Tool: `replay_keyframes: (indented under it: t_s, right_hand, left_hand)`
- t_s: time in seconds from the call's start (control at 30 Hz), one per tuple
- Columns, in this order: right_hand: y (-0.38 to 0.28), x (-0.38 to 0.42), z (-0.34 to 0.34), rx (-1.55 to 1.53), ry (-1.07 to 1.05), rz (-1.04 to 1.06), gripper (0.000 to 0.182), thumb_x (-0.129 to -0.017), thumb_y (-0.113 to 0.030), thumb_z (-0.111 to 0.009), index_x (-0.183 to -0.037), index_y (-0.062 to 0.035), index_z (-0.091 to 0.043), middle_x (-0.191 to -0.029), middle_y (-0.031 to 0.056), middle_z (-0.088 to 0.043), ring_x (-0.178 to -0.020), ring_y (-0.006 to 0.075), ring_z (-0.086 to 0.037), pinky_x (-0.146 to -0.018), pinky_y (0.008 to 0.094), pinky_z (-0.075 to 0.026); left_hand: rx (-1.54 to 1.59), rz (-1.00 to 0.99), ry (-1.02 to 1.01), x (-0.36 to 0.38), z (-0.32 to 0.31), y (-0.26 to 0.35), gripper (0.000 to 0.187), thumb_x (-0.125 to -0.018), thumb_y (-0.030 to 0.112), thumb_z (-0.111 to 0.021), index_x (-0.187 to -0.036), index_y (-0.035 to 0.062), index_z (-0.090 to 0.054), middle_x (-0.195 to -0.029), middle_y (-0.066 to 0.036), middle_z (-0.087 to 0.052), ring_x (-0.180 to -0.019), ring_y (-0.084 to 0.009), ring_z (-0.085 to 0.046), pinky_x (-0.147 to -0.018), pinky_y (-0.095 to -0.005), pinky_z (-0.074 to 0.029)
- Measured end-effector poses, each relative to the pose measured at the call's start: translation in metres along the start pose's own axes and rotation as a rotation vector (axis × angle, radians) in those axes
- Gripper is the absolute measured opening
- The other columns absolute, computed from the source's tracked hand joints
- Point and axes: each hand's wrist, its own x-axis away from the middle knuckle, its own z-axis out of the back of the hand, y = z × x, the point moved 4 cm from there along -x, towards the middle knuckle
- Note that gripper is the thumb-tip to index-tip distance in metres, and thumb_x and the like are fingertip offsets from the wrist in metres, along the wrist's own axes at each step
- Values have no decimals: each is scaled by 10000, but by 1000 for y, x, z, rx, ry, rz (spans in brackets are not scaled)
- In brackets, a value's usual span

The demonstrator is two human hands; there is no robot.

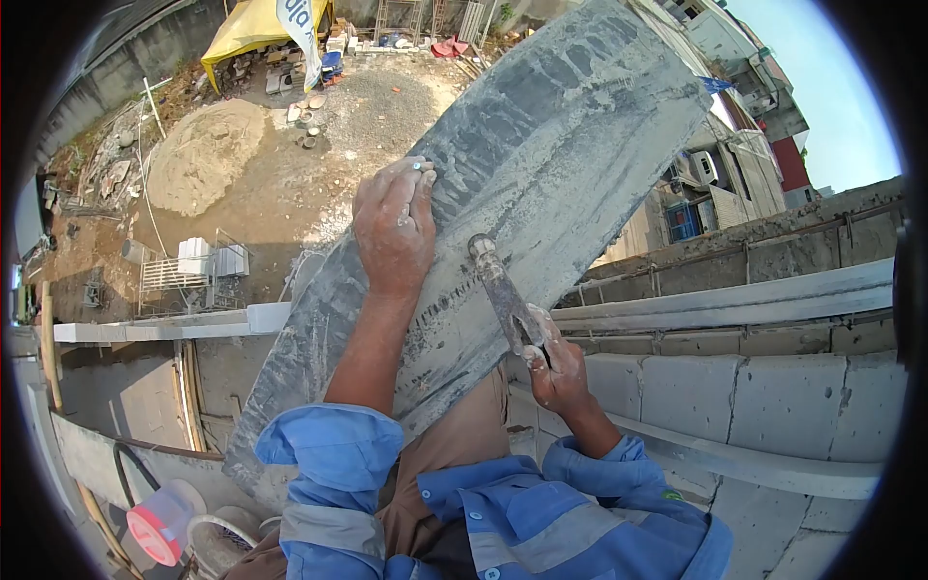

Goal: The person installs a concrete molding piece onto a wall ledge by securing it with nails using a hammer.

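Observation:
A long grey board (570,164), smeared with dried mortar, slants across the view in front of my body. My left hand (394,227) is closed at its left edge, fingers curled and dusted with mortar. A small pale-blue spot shows at those fingertips; what it is I cannot make out. In my right hand (558,372) is a worn claw hammer (503,295), gripped close to its split claw end. The hammer's round face points up and left, over the board's surface. Most of its handle is hidden.
A block wall (691,396) with a metal rail (735,469) runs along my right. At lower left stand a pink-lidded container (159,527) and a bucket (217,541). Far below lie a sand pile (206,155), white blocks (193,256) and a yellow canopy (256,34).

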Motion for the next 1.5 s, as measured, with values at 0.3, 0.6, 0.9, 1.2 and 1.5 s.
replay_keyframes:
  t_s: [0.3,0.6,0.9,1.2,1.5]
  right_hand:
    - [-7,-5,3,-22,0,-42,512,-858,10,-548,-1365,57,-495,-1254,286,-606,-1089,418,-648,-904,384,-526]
    - [-8,-7,4,-75,5,-26,526,-839,26,-546,-1360,70,-494,-1235,297,-613,-1111,416,-642,-927,386,-517]
    - [-7,-8,2,-25,40,31,463,-880,-13,-599,-1325,82,-518,-1211,294,-626,-1093,404,-655,-914,387,-524]
    - [-6,-7,2,-52,41,-12,463,-873,-6,-606,-1321,80,-526,-1222,285,-626,-1088,399,-659,-903,385,-530]
    - [-6,-7,2,-23,58,32,480,-864,-3,-606,-1329,77,-520,-1235,290,-617,-1097,402,-654,-911,384,-526]
  left_hand:
    - [-22,-26,-15,3,-2,0,86,-898,79,-673,-938,9,-702,-995,-113,-708,-928,-275,-640,-848,-372,-487]
    - [-36,0,-46,2,-1,3,118,-919,107,-664,-964,7,-709,-980,-131,-700,-932,-286,-640,-844,-380,-487]
    - [-41,-8,-43,2,-3,1,114,-916,108,-669,-958,14,-718,-991,-127,-707,-928,-283,-645,-848,-380,-490]
    - [-81,-55,-18,2,-3,0,88,-886,102,-694,-952,46,-711,-1015,-64,-712,-879,-228,-632,-805,-349,-487]
    - [-87,-50,-12,3,-4,-2,82,-891,104,-688,-945,45,-708,-1013,-67,-710,-881,-235,-632,-808,-359,-488]
